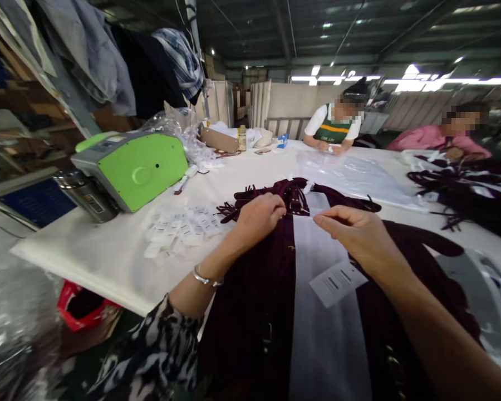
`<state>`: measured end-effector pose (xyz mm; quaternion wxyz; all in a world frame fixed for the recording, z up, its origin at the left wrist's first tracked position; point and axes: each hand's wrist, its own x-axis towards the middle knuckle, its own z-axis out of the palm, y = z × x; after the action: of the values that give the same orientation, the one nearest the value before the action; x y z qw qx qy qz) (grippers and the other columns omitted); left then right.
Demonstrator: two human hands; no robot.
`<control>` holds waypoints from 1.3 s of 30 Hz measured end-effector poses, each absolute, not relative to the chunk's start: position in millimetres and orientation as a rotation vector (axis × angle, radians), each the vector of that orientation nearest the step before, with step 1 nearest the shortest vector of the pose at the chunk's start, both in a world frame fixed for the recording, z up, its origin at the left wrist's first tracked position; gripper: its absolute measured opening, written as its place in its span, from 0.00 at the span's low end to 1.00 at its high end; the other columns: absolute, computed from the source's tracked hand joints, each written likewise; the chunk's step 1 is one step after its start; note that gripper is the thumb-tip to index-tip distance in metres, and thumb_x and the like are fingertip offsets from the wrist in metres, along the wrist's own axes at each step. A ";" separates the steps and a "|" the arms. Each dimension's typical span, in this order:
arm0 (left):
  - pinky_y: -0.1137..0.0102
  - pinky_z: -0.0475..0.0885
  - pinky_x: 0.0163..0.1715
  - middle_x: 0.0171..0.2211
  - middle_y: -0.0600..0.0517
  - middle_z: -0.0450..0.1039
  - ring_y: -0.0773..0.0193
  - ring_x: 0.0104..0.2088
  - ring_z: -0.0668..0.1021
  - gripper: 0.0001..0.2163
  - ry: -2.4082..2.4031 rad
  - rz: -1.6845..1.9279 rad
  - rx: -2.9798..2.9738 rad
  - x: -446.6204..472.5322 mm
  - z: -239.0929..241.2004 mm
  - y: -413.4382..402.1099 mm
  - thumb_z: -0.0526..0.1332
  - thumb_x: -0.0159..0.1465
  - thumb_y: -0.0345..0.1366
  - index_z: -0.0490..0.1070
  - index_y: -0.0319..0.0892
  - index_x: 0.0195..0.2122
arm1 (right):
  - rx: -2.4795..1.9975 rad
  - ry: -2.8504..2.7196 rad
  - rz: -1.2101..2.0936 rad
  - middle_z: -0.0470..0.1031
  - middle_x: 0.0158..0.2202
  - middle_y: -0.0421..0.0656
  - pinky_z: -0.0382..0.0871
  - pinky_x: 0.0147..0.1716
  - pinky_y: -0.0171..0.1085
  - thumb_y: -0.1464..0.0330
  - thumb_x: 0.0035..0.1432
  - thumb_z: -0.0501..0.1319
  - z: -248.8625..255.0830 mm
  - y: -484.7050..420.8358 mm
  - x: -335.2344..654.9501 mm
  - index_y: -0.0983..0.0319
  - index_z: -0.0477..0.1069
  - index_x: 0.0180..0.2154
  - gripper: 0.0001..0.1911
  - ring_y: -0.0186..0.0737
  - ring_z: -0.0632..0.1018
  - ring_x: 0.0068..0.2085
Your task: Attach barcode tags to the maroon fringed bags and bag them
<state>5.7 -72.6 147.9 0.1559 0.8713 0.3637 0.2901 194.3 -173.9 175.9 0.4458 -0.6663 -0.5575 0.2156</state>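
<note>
Open room along the table's (87, 259) near-left edge. Maroon piece (250, 312): dark, white strip (332, 340) down it. My left hand (262, 214), right hand (354, 228) pinched narrow — on what, cannot tell.

Layout of the counter (75, 250), as viewed from the worker's side. Nearest lies a fabric item (250, 301), bearing a lengthwise strip (329, 356); a tag (338, 283) overlaps the strip's right part. Left hand (259, 214) and right hand (354, 228) flank the strip's far end. At left: loose labels (183, 228); behind them, a machine (144, 170), with a flask (87, 197) on its left. Beyond the item: plastic sheeting (359, 175), then a co-worker (334, 131). Far right: a fabric heap (480, 195), before another co-worker (430, 136).
</note>
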 end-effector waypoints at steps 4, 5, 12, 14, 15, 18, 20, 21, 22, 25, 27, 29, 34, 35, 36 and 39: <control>0.66 0.70 0.42 0.35 0.50 0.76 0.59 0.37 0.77 0.07 1.300 0.720 2.512 -9.1 120.7 -29.3 0.56 0.65 0.32 0.74 0.44 0.36 | -1.853 -1.613 0.284 0.76 0.23 0.40 0.59 0.23 0.35 0.58 0.54 0.62 171.3 -150.5 181.2 0.57 0.80 0.30 0.12 0.37 0.72 0.25; 0.67 0.70 0.41 0.35 0.50 0.76 0.59 0.37 0.77 0.06 1.279 0.722 2.500 -10.0 113.5 -24.2 0.57 0.65 0.32 0.74 0.44 0.37 | -1.926 -1.669 0.176 0.77 0.25 0.40 0.59 0.25 0.36 0.58 0.55 0.62 169.8 -144.5 177.3 0.56 0.81 0.31 0.12 0.39 0.73 0.26; 0.67 0.69 0.47 0.36 0.50 0.74 0.61 0.41 0.76 0.10 0.923 0.918 2.360 -3.7 96.9 -7.1 0.57 0.62 0.27 0.77 0.42 0.37 | -2.311 -1.944 -0.231 0.80 0.32 0.44 0.52 0.25 0.37 0.60 0.60 0.57 162.3 -105.6 152.6 0.52 0.81 0.35 0.13 0.43 0.76 0.30; 0.67 0.70 0.47 0.37 0.51 0.75 0.62 0.41 0.76 0.09 0.774 0.949 2.208 -4.2 95.8 -2.1 0.58 0.61 0.26 0.77 0.41 0.38 | -2.336 -1.989 -0.219 0.80 0.31 0.45 0.53 0.25 0.38 0.61 0.60 0.57 160.0 -96.5 146.6 0.53 0.80 0.34 0.13 0.45 0.77 0.31; 0.68 0.70 0.47 0.38 0.51 0.76 0.63 0.41 0.77 0.10 0.715 0.965 2.128 -4.7 94.4 0.1 0.59 0.60 0.26 0.78 0.41 0.39 | -2.346 -1.995 -0.210 0.80 0.32 0.45 0.53 0.25 0.38 0.61 0.60 0.57 158.5 -92.6 143.9 0.53 0.80 0.34 0.13 0.45 0.77 0.31; 0.69 0.72 0.45 0.40 0.50 0.76 0.64 0.40 0.77 0.10 0.622 0.972 1.994 -6.0 86.8 4.6 0.60 0.59 0.26 0.78 0.41 0.40 | -2.345 -1.968 -0.202 0.81 0.32 0.45 0.56 0.26 0.38 0.60 0.59 0.58 152.4 -84.3 139.2 0.53 0.80 0.36 0.12 0.46 0.78 0.32; 0.69 0.71 0.46 0.39 0.50 0.77 0.64 0.41 0.77 0.11 0.594 0.945 2.022 -5.8 81.3 6.9 0.60 0.57 0.25 0.78 0.41 0.39 | -2.306 -1.946 -0.154 0.81 0.32 0.44 0.57 0.27 0.38 0.60 0.59 0.58 147.2 -81.0 139.9 0.53 0.81 0.36 0.13 0.45 0.78 0.33; 0.69 0.71 0.46 0.38 0.50 0.77 0.63 0.41 0.77 0.11 0.587 0.934 2.053 -5.5 78.9 8.0 0.60 0.57 0.24 0.78 0.41 0.38 | -2.272 -1.936 -0.099 0.81 0.32 0.43 0.58 0.27 0.37 0.60 0.59 0.58 144.5 -79.8 141.2 0.53 0.81 0.35 0.13 0.44 0.78 0.33; 0.68 0.71 0.47 0.38 0.51 0.77 0.63 0.41 0.77 0.11 0.586 0.932 2.085 -5.2 76.9 9.0 0.60 0.57 0.24 0.79 0.42 0.37 | -2.235 -1.917 -0.034 0.81 0.31 0.41 0.59 0.28 0.37 0.60 0.59 0.58 142.0 -78.7 142.8 0.53 0.81 0.35 0.13 0.43 0.78 0.33; 0.68 0.70 0.46 0.37 0.51 0.77 0.63 0.40 0.77 0.08 0.617 0.975 2.151 -4.7 73.3 10.7 0.61 0.59 0.26 0.78 0.42 0.35 | -2.143 -1.850 0.137 0.81 0.31 0.38 0.62 0.30 0.35 0.60 0.57 0.59 136.8 -75.9 146.9 0.54 0.81 0.33 0.12 0.40 0.78 0.33; 0.68 0.70 0.45 0.36 0.51 0.77 0.63 0.39 0.77 0.06 0.638 1.005 2.185 -6.2 73.2 10.0 0.61 0.61 0.28 0.78 0.42 0.34 | -2.114 -1.816 0.184 0.81 0.31 0.38 0.63 0.31 0.35 0.61 0.56 0.59 136.3 -75.2 148.2 0.55 0.81 0.32 0.11 0.39 0.78 0.33; 0.69 0.69 0.44 0.35 0.52 0.77 0.63 0.38 0.77 0.05 0.657 1.021 2.185 -10.0 75.5 7.7 0.61 0.62 0.30 0.77 0.41 0.34 | -2.090 -1.802 0.227 0.81 0.31 0.39 0.64 0.31 0.35 0.62 0.56 0.60 139.2 -76.8 150.1 0.57 0.81 0.31 0.11 0.39 0.78 0.33; 0.71 0.69 0.39 0.33 0.53 0.77 0.65 0.35 0.77 0.04 0.735 1.118 2.000 -23.0 91.2 -4.6 0.60 0.62 0.34 0.74 0.41 0.32 | -1.916 -1.618 0.623 0.78 0.25 0.40 0.67 0.29 0.34 0.63 0.53 0.63 159.4 -98.6 166.7 0.60 0.79 0.39 0.12 0.36 0.76 0.27; 0.71 0.69 0.39 0.34 0.53 0.77 0.65 0.35 0.77 0.04 0.727 1.132 1.950 -24.6 95.3 -7.9 0.61 0.62 0.34 0.73 0.41 0.31 | -1.859 -1.575 0.716 0.78 0.26 0.40 0.68 0.29 0.34 0.63 0.52 0.64 163.9 -105.4 171.3 0.61 0.79 0.39 0.13 0.35 0.76 0.27; 0.71 0.70 0.39 0.35 0.53 0.77 0.65 0.36 0.77 0.04 0.697 1.131 1.900 -25.5 99.2 -11.2 0.61 0.61 0.34 0.72 0.41 0.31 | -1.812 -1.541 0.794 0.78 0.27 0.40 0.68 0.29 0.33 0.62 0.52 0.65 167.5 -112.3 175.8 0.61 0.79 0.38 0.13 0.35 0.75 0.27; 0.72 0.70 0.38 0.37 0.52 0.78 0.66 0.36 0.78 0.04 0.573 1.047 1.819 -24.8 109.8 -20.2 0.61 0.61 0.34 0.69 0.41 0.31 | -1.717 -1.468 0.950 0.78 0.31 0.41 0.68 0.31 0.33 0.60 0.50 0.67 170.1 -129.5 186.8 0.62 0.80 0.33 0.12 0.34 0.75 0.30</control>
<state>-24.8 -20.2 109.8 0.4642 0.7405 0.2333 0.4263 186.8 -129.5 170.1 0.3387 -0.6591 -0.5638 0.3647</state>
